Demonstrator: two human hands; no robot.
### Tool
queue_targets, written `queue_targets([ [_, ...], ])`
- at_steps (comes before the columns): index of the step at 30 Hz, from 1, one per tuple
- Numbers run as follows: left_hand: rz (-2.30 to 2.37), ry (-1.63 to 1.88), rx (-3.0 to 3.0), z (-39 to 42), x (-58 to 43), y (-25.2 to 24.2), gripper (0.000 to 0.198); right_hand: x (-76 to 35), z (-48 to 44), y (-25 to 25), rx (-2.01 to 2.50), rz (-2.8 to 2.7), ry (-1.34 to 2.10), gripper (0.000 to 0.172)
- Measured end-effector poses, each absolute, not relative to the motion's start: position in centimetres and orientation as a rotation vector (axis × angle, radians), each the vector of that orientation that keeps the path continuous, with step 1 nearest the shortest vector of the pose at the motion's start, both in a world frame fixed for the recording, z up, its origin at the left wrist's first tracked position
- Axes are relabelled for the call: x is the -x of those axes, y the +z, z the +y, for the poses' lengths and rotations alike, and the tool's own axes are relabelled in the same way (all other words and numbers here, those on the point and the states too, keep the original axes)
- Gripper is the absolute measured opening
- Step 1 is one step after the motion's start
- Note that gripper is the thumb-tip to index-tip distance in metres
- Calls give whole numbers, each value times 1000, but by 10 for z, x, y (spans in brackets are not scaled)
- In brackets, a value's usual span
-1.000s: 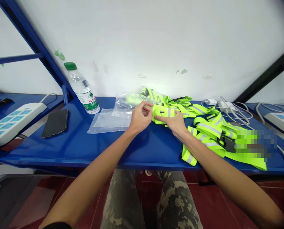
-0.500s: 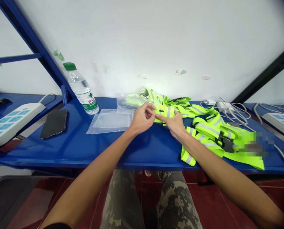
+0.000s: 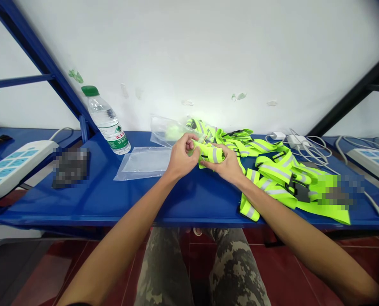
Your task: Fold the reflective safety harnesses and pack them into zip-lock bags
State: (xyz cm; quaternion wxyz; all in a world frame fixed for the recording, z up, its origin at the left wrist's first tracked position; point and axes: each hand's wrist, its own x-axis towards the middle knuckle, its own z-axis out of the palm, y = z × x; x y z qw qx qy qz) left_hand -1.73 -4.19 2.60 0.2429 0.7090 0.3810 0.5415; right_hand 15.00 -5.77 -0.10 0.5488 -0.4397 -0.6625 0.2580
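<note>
- Far left on the blue metal shelf (image 3: pixel 192 199), there's a white power strip (image 3: pixel 15 168) with blue sockets, its cord running off behind it.
- Just right of that sits a dark flat thing (image 3: pixel 71 167), but it's pixelated, so I can't tell what it is.
- Next up is a clear plastic water bottle (image 3: pixel 106 121) with a green cap, standing upright near the back wall.
- Then a flat clear plastic bag (image 3: pixel 143 163) lies on the shelf, with a second clear bag (image 3: pixel 164 131) behind it holding something neon yellow.
- Mid-shelf, the left hand (image 3: pixel 183 156) has its fingers curled in, gripping one end of a neon yellow reflective strap (image 3: pixel 210 153).
- Right beside it, the right hand (image 3: pixel 223 163) holds the same strap between thumb and fingers, with the hands almost touching.
- Under the shelf you can see camo trousers (image 3: pixel 189 272) over a red tile floor (image 3: pixel 278 267).
- Just right of the hands, a tangled pile of neon reflective vests (image 3: pixel 275 170) with silver stripes and black buckles spreads across the shelf, touching the strap.
- Behind the pile are white chargers (image 3: pixel 294 140) and a mess of white cables (image 3: pixel 317 148).
- A pixelated patch (image 3: pixel 336 191) covers the pile's right end, so no idea what's there.
- Far right is another white power strip (image 3: pixel 366 159).
</note>
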Motion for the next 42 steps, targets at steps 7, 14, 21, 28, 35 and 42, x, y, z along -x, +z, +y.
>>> queue_targets([
  [7,1122,1552,-1879,-34,21,23,11,-146,-67,3,1016,-1598,518,37],
  [14,1217,1632,-1791,-32,20,22,4,-137,-80,10,1142,-1573,347,40],
  [21,1294,1574,-1557,-21,28,19,29,-135,-86,0,969,-1762,337,37],
  [28,1309,1531,-1489,-21,28,21,37,-135,-85,-3,887,-1945,185,48],
  [35,1215,1571,-1787,-31,25,23,24,-136,-79,2,1045,-1650,410,52],
  [42,1280,1717,-1925,-37,22,21,13,-139,-72,7,1088,-1418,666,64],
])
